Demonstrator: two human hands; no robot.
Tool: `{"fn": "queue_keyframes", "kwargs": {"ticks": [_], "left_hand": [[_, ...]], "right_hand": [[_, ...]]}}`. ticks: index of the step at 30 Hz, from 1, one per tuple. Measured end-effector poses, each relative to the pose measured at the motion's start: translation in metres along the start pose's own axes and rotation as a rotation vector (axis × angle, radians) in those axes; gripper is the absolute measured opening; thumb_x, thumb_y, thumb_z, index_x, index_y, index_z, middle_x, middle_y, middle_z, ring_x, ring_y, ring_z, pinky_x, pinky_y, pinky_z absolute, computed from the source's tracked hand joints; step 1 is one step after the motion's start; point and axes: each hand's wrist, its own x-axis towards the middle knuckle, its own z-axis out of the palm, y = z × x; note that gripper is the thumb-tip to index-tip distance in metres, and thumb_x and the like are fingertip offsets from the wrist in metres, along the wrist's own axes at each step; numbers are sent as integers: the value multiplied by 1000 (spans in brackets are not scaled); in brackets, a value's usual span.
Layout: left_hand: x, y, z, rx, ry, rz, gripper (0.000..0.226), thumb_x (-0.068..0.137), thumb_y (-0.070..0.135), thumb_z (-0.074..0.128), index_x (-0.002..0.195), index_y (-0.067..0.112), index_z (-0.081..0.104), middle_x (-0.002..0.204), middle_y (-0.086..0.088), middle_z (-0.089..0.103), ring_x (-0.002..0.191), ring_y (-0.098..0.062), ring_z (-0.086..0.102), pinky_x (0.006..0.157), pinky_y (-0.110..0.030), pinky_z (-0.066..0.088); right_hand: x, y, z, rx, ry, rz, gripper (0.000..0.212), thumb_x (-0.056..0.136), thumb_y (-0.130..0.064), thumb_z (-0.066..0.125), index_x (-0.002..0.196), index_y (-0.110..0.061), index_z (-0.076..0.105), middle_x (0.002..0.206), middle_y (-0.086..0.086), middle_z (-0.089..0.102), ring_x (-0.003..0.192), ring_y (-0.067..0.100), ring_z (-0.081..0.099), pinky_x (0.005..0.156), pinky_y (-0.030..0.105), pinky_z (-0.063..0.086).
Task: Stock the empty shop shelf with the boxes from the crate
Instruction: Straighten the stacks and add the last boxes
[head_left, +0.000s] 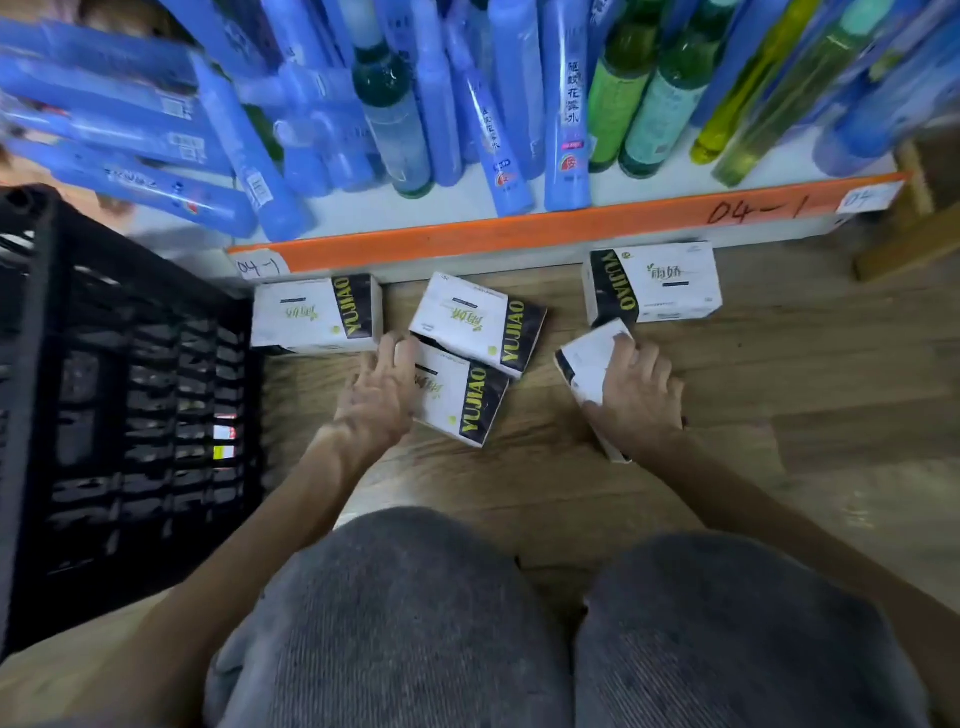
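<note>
Grey trousers (519, 623) of the kneeling person fill the bottom of the view. Above the knees, both bare arms reach to the wooden floor (779, 389). The left hand (376, 392) lies with fingers together against the left side of a white and black box (460, 397) (printed YUJIAO); whether it grips the box I cannot tell. The right hand (636, 395) is closed around a tilted box (589, 371). Three more boxes lie on the floor near the shelf edge: one at left (317, 314), one in the middle (478, 322), one at right (654, 283). The black crate (119, 395) stands at left. The orange-edged shelf (519, 234) above carries blue and green bottles (566, 104).
</note>
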Motion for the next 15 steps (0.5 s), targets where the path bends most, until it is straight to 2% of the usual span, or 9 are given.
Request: {"fn": "queue_keyframes", "kwargs": {"ticks": [5,8,10,12,15], "left_hand": [[-6,8,1,3,-98,-52,82,74,5,71,136,20,20,141,-13,24,122,-37,40,95,-44,48],[-3,10,3,-16,-77,-28,90,68,7,77,136,26,22,144,-3,23,118,-34,43,87,-44,51],[-2,10,-2,-40,-94,-17,87,64,10,80,132,28,28,140,3,30,115,-30,45,80,-42,51],[-11,11,-16,-47,-128,-55,82,65,12,80,129,28,32,135,6,35,114,-28,43,78,-38,49],[-47,15,-60,-65,-178,-113,90,66,10,80,135,33,28,132,9,34,115,-26,41,82,-39,50]], "right_hand": [[-10,0,8,-35,-10,20,86,79,-58,61,140,-9,26,124,20,43,109,38,48,88,49,43],[-6,1,14,-30,-2,33,89,78,-63,58,142,-11,24,121,20,45,108,38,50,87,49,43],[-4,3,14,-21,-22,32,90,76,-62,60,141,-12,24,119,19,47,108,38,50,87,48,43],[-8,5,0,-24,-57,28,89,74,-57,65,139,-13,23,120,18,47,109,37,50,88,48,43],[-33,7,-51,-10,-84,29,87,76,-56,63,141,-14,22,122,17,46,111,36,49,89,48,42]]}}
